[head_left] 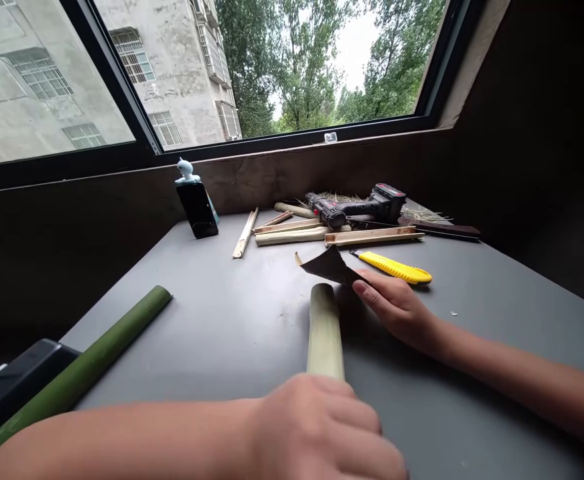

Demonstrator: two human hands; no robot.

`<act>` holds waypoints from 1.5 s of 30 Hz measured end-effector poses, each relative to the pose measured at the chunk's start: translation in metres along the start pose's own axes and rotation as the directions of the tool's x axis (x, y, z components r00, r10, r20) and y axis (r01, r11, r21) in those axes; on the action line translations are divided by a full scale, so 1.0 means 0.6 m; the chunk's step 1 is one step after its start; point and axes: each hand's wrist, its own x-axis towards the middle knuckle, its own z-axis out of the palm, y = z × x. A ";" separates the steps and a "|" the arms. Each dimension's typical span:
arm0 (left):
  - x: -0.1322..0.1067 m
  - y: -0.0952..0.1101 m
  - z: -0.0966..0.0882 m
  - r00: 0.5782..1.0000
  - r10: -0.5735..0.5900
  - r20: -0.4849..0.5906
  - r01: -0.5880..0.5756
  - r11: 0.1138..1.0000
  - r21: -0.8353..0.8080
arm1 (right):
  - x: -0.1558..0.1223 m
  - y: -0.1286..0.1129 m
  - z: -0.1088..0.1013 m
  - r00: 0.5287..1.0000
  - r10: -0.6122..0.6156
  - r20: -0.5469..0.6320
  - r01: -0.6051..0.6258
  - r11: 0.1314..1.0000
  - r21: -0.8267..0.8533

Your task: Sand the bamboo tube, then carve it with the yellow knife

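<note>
My left hand [317,427] is closed around a pale, peeled bamboo tube [325,333] at the bottom middle. The tube points away from me, its far end lying over the grey table. Just beyond that end, my right hand [395,307] pinches a bent black sheet of sandpaper [328,265] between thumb and fingers. The sheet stands a little past the tube's tip; whether they touch, I cannot tell. Behind my right hand lies a yellow utility knife [395,267].
Split bamboo strips [292,235] lie at the back near a black cordless drill [355,207] and thin shavings. A phone [197,210] stands at the back left. A long green bamboo pole [117,340] crosses the left side over a black object [22,373]. A window is behind.
</note>
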 end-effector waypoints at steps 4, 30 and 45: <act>0.060 0.012 -0.080 0.837 -0.507 -0.205 0.441 0.848 -0.296 | 0.002 -0.001 0.002 1.000 0.011 0.023 -0.012 0.999 0.030; 0.007 -0.122 -0.176 -0.077 -0.933 0.352 0.814 0.145 0.562 | 0.005 0.002 0.005 0.994 0.109 0.002 -0.108 0.990 -0.095; 0.012 -0.132 -0.124 0.075 -0.928 0.365 0.722 0.303 0.622 | 0.008 0.031 0.008 0.962 -0.018 0.271 0.061 0.987 -0.150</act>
